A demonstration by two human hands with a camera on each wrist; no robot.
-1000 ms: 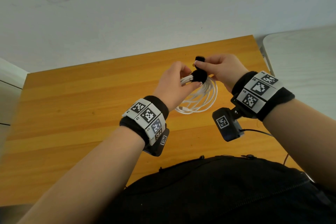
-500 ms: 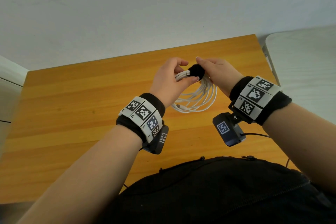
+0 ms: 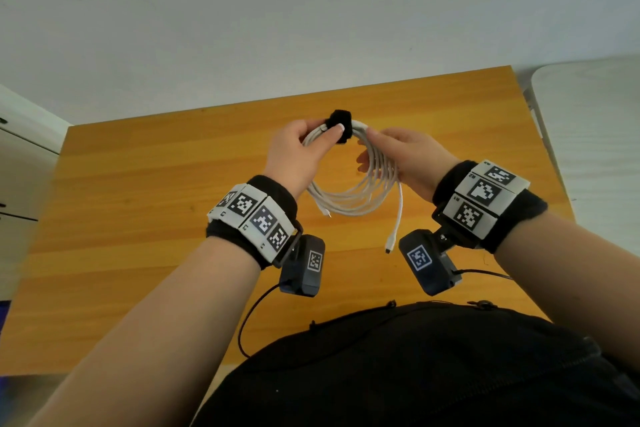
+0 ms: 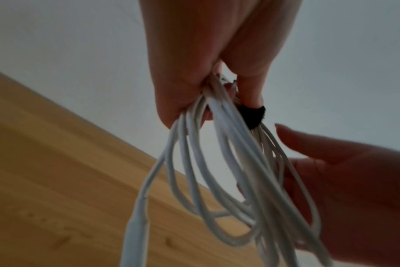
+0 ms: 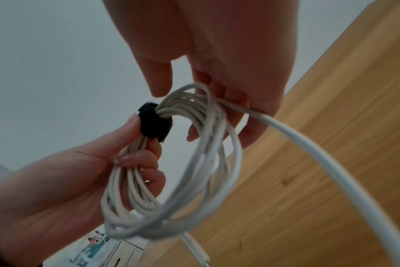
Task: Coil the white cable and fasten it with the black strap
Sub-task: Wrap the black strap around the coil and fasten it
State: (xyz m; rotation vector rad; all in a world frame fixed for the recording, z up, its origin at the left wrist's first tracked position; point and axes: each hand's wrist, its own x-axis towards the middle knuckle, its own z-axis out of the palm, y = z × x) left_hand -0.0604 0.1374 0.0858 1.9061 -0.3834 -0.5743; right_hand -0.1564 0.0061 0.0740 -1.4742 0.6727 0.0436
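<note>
Since a moment ago, lifted a little and spread apart: right hand [image 3: 407, 158] off the strap and slid down the right side of the coil, strap end now wrapped flat. Nearest, dark clothing [image 3: 433, 367] at the bottom of the head view, then two forearms with marker-covered wristbands and the wrist cameras slung beneath. Between the hands, held in the air above the table, the white cable [image 3: 360, 198] wound into a loose oval of many turns, hanging downward from its bound top, long axis running from the strap toward the body, loops fanning out at the lower end. One free end with a connector [image 3: 389, 248] dangling down past the right wrist, pointing toward the body; a second short end at the coil's lower left. Left hand [image 3: 294, 156] clamped on the bundle just beside the strap, fingers curled round the strands, thumb tip pressed on the black strap [image 3: 339, 130]. Strap closed round all turns at the coil's far end. Right hand with fingers nearly straight and relaxed, resting along the inside of the loops, gripping nothing. Beyond, an orange-brown wooden table [image 3: 138, 218], a pale rounded surface [image 3: 588, 114] to the right, a white cabinet [image 3: 20, 149] to the left, and a plain grey-white wall [image 3: 311, 10] behind.
</note>
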